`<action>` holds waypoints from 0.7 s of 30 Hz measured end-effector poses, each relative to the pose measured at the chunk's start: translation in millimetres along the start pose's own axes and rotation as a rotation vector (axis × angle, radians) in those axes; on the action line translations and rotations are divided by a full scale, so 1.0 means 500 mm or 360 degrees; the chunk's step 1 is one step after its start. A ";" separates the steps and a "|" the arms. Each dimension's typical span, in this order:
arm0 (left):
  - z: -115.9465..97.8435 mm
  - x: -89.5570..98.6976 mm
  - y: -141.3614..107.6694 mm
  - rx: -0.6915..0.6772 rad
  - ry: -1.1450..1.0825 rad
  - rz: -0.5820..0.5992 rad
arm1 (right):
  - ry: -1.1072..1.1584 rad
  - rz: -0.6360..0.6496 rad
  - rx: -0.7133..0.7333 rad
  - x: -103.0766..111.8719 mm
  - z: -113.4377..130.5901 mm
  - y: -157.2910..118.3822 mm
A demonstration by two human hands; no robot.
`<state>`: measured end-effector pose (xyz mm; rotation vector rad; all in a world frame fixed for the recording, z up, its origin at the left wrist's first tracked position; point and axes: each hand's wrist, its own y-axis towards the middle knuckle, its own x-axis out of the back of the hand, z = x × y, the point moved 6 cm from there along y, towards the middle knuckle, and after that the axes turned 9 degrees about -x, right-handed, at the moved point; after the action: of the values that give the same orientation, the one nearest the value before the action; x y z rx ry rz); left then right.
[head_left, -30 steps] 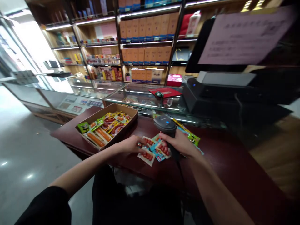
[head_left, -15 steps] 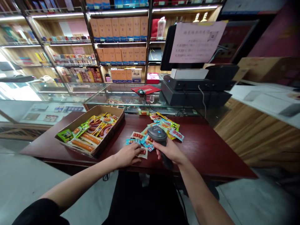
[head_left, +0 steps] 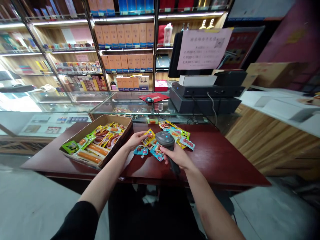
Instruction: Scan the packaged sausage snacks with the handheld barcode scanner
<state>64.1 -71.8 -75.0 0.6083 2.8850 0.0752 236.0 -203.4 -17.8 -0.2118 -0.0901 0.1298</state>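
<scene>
Left hand (head_left: 135,140) moved toward twelve o'clock, fingers pinching a yellow packet (head_left: 150,136). Right hand (head_left: 177,156) curls fingers round a scanner (head_left: 165,139).

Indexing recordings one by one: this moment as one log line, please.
left hand: holds small yellow plastic packet | right hand: grips black handheld scanner | left side: brown cardboard box, wrapped sausages inside

The table (head_left: 212,166) stands in front of the glass display counter (head_left: 117,99). The cardboard box (head_left: 125,120), left on the table, contains sausage packets (head_left: 91,156). Loose snack packets (head_left: 187,143) lie right of the box. The left hand (head_left: 136,140), with one snack packet (head_left: 149,136), is between box and barcode scanner (head_left: 165,140), which is in the right hand (head_left: 178,156). On the counter, the mouse (head_left: 149,100) sits left of the cash drawer (head_left: 205,104). Shelving (head_left: 155,40) stands behind.
</scene>
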 end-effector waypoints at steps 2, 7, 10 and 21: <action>0.008 -0.006 0.022 0.0020 -0.0188 -0.0004 | -0.0008 -0.0025 0.0051 0.013 0.004 0.021; -0.006 0.000 0.085 -0.0060 -0.0284 -0.0117 | -0.0203 -0.0131 0.0163 0.069 0.034 0.114; -0.013 0.022 0.136 -0.0101 -0.0345 -0.0347 | -0.0441 -0.0193 0.0314 0.098 0.064 0.179; -0.051 0.081 0.260 -0.0313 -0.0511 -0.0712 | -0.0592 -0.0080 0.0472 0.070 0.075 0.317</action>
<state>74.0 63.3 -45.8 -0.0633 2.5853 0.1753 248.1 -37.5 -12.9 0.1133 -0.4431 0.1298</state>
